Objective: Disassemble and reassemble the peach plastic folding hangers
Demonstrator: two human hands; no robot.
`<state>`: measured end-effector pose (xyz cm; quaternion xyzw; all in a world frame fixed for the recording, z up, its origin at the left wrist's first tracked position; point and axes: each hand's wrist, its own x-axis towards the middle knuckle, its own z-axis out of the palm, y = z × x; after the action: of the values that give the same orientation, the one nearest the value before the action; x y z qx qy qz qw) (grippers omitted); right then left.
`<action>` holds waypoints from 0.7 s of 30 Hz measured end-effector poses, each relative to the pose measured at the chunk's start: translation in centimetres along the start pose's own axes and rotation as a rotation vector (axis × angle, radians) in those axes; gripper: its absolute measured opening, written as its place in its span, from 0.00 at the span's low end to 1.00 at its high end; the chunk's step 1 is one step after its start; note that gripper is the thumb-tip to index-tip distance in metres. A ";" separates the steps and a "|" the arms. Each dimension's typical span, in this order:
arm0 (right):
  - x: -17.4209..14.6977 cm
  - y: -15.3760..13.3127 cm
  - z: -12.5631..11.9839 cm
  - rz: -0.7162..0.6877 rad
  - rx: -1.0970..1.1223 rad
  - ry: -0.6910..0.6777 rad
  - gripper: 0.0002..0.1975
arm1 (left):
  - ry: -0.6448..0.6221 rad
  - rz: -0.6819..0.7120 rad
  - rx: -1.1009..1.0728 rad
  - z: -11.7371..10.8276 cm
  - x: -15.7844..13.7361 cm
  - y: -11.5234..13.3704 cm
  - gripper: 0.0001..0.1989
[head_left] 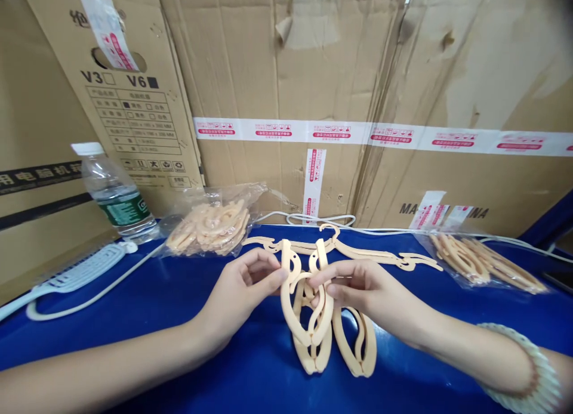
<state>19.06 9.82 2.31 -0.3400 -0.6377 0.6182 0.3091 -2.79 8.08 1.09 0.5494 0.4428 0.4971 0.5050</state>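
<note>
Between my two hands is a beige folding clothes hanger (pixel 308 330), its arms folded in and its hook curled between them. My left hand (pixel 244 289) is closed in a pinch on its left arm. My right hand (pixel 358 283) grips the right arm, with fingertips near the hook. Below it, partly covered, lies another folded hanger (pixel 310 365) on the blue table. A further folded hanger (pixel 367 348) rests just to the right. Behind my hands an unfolded hanger (pixel 367 255) is spread out, its hook pointing up.
At back left are a clear bag of folded hangers (pixel 219 223), a water bottle (pixel 119 196) and a pale blue hairbrush (pixel 85 271). Another bag of hangers (pixel 483 262) lies at right. A white cable (pixel 102 294) crosses the blue table (pixel 188 375). Cardboard boxes (pixel 277 74) wall the back.
</note>
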 end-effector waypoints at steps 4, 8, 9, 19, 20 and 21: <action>0.1 0.1 0.2 -0.043 -0.005 0.034 0.11 | -0.048 0.105 0.092 0.0 -0.3 0.0 0.07; 0.1 0.0 0.9 -0.105 -0.081 0.046 0.08 | -0.099 0.137 0.165 0.0 -0.7 0.0 0.04; 0.1 0.0 1.1 -0.117 -0.103 0.051 0.07 | -0.110 0.136 0.175 0.1 -0.8 0.0 0.05; -0.3 0.1 1.5 -0.221 -0.139 0.103 0.09 | -0.044 0.198 0.193 0.0 -0.4 -0.6 0.04; -0.3 0.1 1.6 -0.219 -0.129 0.096 0.09 | -0.040 0.214 0.225 0.0 -0.4 -0.5 0.03; -0.3 0.2 1.7 -0.215 -0.123 0.093 0.09 | -0.037 0.223 0.255 0.0 -0.4 -0.5 0.03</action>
<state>17.85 8.55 2.08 -0.3162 -0.6922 0.5249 0.3814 -2.83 7.72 0.55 0.6638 0.4292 0.4797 0.3808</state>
